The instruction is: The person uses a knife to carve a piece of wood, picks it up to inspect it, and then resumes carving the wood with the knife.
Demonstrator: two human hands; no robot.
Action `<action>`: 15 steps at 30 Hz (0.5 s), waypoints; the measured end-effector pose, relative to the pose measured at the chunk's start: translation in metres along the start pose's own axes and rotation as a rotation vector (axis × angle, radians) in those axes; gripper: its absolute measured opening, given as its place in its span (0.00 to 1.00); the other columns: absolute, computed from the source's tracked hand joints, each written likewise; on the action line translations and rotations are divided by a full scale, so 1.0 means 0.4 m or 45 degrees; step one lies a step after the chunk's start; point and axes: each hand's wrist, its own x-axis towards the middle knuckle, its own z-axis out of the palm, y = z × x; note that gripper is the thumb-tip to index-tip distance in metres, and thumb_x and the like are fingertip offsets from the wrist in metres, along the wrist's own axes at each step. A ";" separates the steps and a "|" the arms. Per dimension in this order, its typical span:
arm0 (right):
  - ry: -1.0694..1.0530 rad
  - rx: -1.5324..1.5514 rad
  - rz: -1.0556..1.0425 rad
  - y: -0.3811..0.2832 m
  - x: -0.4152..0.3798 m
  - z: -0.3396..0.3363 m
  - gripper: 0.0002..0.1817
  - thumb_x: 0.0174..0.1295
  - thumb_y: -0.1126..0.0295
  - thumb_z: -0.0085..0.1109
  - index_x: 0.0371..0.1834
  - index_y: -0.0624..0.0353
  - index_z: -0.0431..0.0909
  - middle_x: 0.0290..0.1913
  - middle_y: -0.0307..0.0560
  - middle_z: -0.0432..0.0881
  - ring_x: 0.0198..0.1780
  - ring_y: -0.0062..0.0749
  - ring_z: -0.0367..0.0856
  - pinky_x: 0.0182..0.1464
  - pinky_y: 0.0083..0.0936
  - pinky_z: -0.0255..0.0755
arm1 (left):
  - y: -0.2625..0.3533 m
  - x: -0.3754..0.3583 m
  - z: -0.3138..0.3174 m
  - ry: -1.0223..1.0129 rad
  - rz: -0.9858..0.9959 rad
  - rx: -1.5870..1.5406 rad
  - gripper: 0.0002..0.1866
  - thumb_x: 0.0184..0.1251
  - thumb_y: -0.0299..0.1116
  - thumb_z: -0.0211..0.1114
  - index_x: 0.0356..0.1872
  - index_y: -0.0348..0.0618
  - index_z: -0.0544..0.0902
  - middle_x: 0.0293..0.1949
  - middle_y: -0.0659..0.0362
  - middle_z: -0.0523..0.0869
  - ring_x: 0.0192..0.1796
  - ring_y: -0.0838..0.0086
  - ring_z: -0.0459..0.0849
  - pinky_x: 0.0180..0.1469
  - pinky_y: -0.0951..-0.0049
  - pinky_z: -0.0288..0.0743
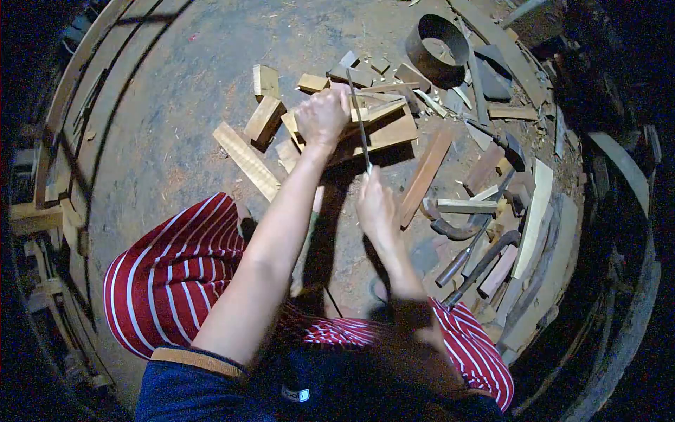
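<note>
My left hand (323, 116) is closed over a pale wooden piece (383, 111), which lies on a thicker wooden block (394, 133). The fingers wrap over its left part, and the palm hides some of it. My right hand (377, 205), nearer my body, is closed round the near end of a long, thin metal blade (360, 123). Seen almost edge-on, the blade points away from me and crosses the wooden piece just right of my left hand. Its handle is hidden in my fist.
Short wood blocks (266, 118) and a pale strip (246, 160) lie left of the work. A reddish board (427, 176) is to the right, beside curved-handled tools (492, 260) and offcuts. Farther back stands a dark metal ring (437, 53). My striped, folded legs (176, 274) flank the work.
</note>
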 end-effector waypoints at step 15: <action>-0.039 0.011 0.011 -0.023 0.050 -0.021 0.12 0.70 0.64 0.41 0.45 0.63 0.68 0.25 0.68 0.79 0.32 0.66 0.80 0.32 0.58 0.71 | 0.003 -0.003 0.003 -0.040 0.003 -0.023 0.19 0.62 0.46 0.59 0.20 0.42 0.85 0.22 0.48 0.85 0.24 0.57 0.86 0.27 0.60 0.80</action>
